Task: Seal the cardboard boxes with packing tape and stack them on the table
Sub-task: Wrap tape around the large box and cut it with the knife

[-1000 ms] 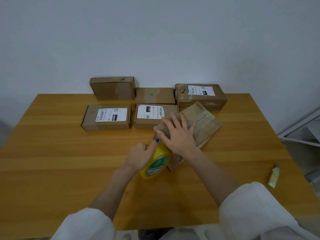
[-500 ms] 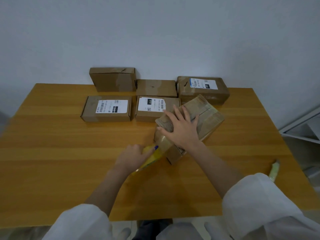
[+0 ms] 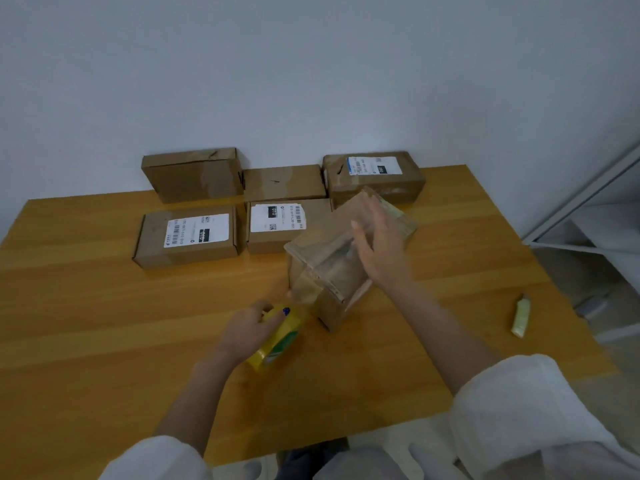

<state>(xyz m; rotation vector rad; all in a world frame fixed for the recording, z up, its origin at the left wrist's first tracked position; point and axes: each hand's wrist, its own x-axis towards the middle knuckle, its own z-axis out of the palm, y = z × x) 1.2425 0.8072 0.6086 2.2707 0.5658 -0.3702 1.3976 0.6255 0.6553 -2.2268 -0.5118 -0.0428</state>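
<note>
A brown cardboard box point(image 3: 329, 271) lies askew near the middle of the wooden table point(image 3: 86, 323), with clear tape over its near end. My right hand point(image 3: 381, 251) lies flat on its top, fingers straight, blurred by motion. My left hand point(image 3: 252, 327) grips a yellow roll of packing tape point(image 3: 280, 337) just off the box's near corner, low over the table. Several more boxes stand behind: two with white labels point(image 3: 187, 237) point(image 3: 280, 223) in front, and three at the wall point(image 3: 194, 174) point(image 3: 284, 183) point(image 3: 374, 174).
A small pale green object point(image 3: 520, 315) lies near the table's right edge. A white shelf unit point(image 3: 588, 220) stands to the right of the table. A plain wall runs behind the boxes.
My right hand has slid along the box top toward its far end. My left hand has stayed at the near corner with the tape roll, which now shows more. The camera view has tilted and shifted.
</note>
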